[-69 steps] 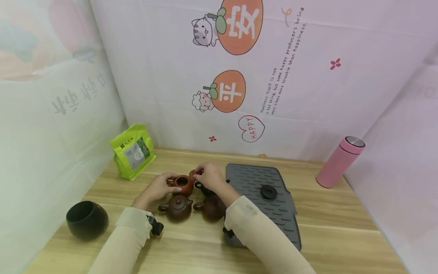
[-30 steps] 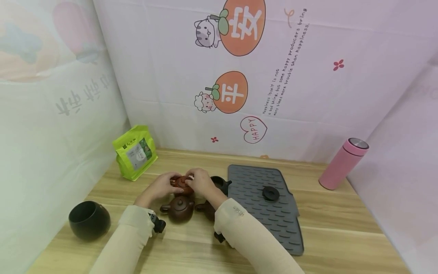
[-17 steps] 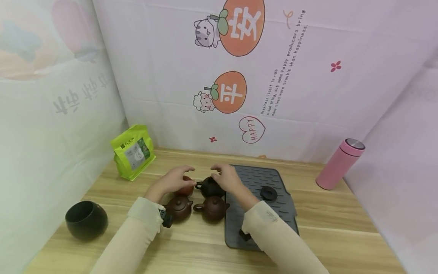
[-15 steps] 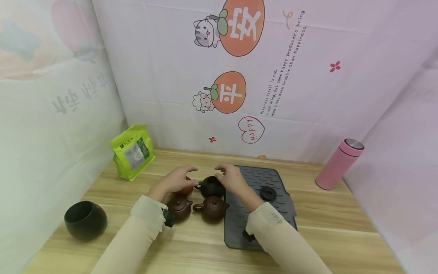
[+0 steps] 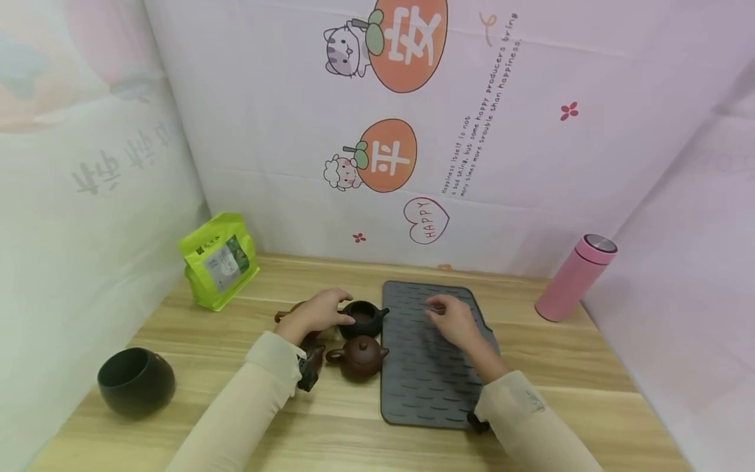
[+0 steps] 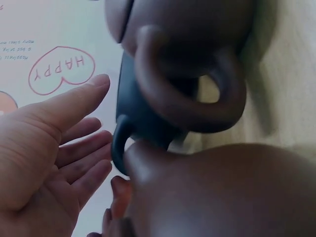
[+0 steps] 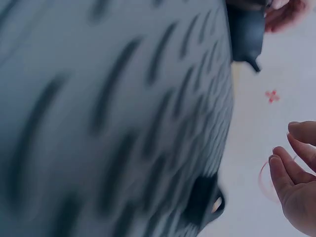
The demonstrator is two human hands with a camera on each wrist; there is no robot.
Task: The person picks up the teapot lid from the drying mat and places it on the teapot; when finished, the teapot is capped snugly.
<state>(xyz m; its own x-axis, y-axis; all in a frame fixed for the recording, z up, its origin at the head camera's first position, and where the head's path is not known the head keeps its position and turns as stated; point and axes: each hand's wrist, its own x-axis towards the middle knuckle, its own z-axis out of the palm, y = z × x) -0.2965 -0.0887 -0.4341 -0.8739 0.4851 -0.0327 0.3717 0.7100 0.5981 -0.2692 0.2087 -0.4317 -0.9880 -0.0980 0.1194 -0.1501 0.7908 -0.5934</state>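
My left hand [image 5: 318,311] is at the handle side of a black lidless teapot [image 5: 367,328], fingers loosely bent; the left wrist view shows them beside its handle [image 6: 118,148], not curled round it. My right hand [image 5: 455,322] hovers over the grey ridged mat [image 5: 413,380], thumb and fingers apart and holding nothing. On the mat the black lid [image 7: 201,197] shows in the right wrist view; the hand hides it from the head. In front of the black teapot sits a lidded brown teapot [image 5: 361,360]. A second brown teapot [image 5: 316,357] and a reddish one [image 5: 282,315] are partly hidden by my left arm.
At the left stands a dark round bowl [image 5: 135,387]. A green tea bag [image 5: 221,262] is at the back left. The pink thermos [image 5: 575,278] stands at the back right, beyond the mat. Cloth walls enclose the table [image 5: 330,432].
The reddish lid went onto the reddish teapot and was let go. My left hand has shifted right to the black teapot; my right hand has moved right over the mat, above the black lid.
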